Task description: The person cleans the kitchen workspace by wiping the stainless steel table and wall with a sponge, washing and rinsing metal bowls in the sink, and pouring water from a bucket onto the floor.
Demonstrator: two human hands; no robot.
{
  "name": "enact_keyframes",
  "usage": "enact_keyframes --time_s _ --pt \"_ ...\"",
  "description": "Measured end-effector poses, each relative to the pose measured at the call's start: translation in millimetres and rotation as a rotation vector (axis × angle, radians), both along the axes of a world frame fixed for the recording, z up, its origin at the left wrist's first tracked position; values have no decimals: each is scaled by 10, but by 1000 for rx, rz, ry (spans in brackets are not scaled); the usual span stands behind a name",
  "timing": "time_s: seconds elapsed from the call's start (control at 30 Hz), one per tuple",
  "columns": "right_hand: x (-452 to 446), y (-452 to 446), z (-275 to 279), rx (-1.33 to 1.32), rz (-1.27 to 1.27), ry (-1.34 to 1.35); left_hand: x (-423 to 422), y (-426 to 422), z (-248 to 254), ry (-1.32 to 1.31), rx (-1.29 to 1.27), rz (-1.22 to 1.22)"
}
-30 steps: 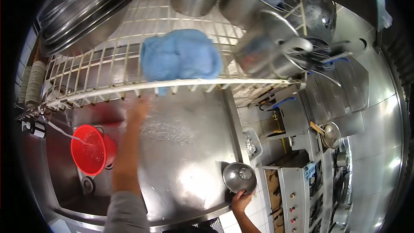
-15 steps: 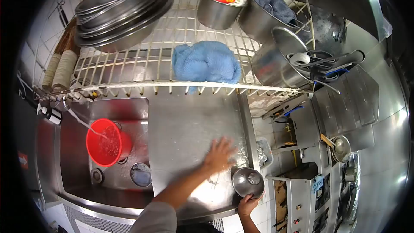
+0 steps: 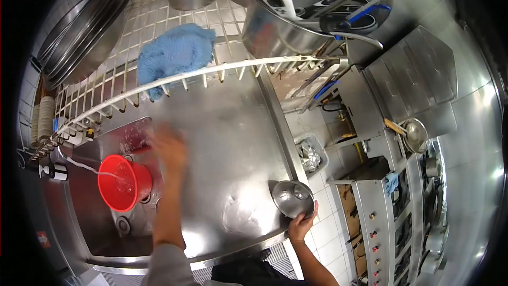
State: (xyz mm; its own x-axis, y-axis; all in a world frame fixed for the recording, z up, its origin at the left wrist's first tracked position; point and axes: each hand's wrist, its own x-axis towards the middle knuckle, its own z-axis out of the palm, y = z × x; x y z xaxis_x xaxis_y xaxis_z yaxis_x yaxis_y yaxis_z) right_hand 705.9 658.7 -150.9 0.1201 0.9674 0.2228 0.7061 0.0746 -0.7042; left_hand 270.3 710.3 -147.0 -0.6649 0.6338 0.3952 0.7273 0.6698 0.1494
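A small steel bowl (image 3: 290, 197) tips over the right edge of the steel counter (image 3: 233, 143). My right hand (image 3: 300, 225) is closed on its near rim. Motion smears my left hand (image 3: 170, 151), which is over the counter's left side beside the sink, so its fingers cannot be made out. Nearby in the sink (image 3: 100, 241), a red bucket (image 3: 143, 181) stands while water runs into it from a hose (image 3: 79, 164). A wet patch (image 3: 243, 214) shines on the counter left of the bowl.
Above the counter hangs a white wire rack (image 3: 174, 79) with a blue towel (image 3: 177, 53), stacked steel bowls (image 3: 87, 34) and a pot of utensils (image 3: 275, 32). To the right are a bin with foil (image 3: 309, 156) and a stove (image 3: 373, 228).
My left hand has swept left across the counter toward the sink, its fingers spread before. My right hand still holds the bowl at the counter's edge. The view has shifted to the right.
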Motion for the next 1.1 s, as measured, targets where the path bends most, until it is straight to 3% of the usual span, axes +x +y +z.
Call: enact_keyframes --time_s 0.03,0.07,0.1,0.13,0.17,0.2,0.3,0.4,0.47,0.53,0.6,0.63,0.7,0.73,0.77,0.83,0.9,0.97,1.03,1.07,1.1 --pt "-75 -15 142 -61 -50 356 530 -28 -181 -261 168 -260" --pt "-29 -22 58 -61 -50 359 1061 -57 -353 -568 315 -495" --pt "34 -18 -87 -8 -188 435 1707 -164 -135 -289 39 -676" --pt "73 -19 -174 46 -327 510 2209 -309 64 -445 39 -840" --pt "74 7 -140 102 -336 500 2639 -468 -134 -665 -32 -971" --pt "92 20 -122 101 -327 506 2862 -621 150 -649 -144 -1102" --pt "105 29 -101 71 -292 468 3170 -635 -38 -646 -48 -1197" --pt "-10 46 51 26 -338 409 2987 -213 -146 -333 -293 -1368" --pt "-57 58 58 34 -343 448 2802 -24 -150 -252 -216 -1358" --pt "58 52 -68 36 -354 381 2511 276 -233 -250 -242 -1306" --pt "37 35 -2 -1 -316 445 2014 783 -310 -258 -109 -1164" --pt "23 22 27 -3 -306 465 1724 1068 -225 -226 -233 -985" --pt "-7 55 -16 42 -293 516 947 1555 -642 -203 -19 -792" --pt "-14 31 -48 42 -307 514 608 1814 -498 31 -703 -550" --pt "11 28 -54 25 -315 396 69 1734 -742 -18 -82 -430" --pt "52 54 -83 18 -303 271 -686 1400 -413 30 -206 -309" --pt "-46 35 83 -60 -312 329 -917 936 -71 -158 -309 -264" --pt "-75 75 152 -98 -330 386 -1292 522 -244 -15 -305 -127" --pt "-61 49 97 -39 -312 269 -1794 95 -511 -191 -183 138" --pt "-40 48 49 -39 -306 281 -1729 -6 -420 -180 -178 144" --pt "-3 53 8 -29 -301 281 -1607 -130 -266 -278 -117 416"
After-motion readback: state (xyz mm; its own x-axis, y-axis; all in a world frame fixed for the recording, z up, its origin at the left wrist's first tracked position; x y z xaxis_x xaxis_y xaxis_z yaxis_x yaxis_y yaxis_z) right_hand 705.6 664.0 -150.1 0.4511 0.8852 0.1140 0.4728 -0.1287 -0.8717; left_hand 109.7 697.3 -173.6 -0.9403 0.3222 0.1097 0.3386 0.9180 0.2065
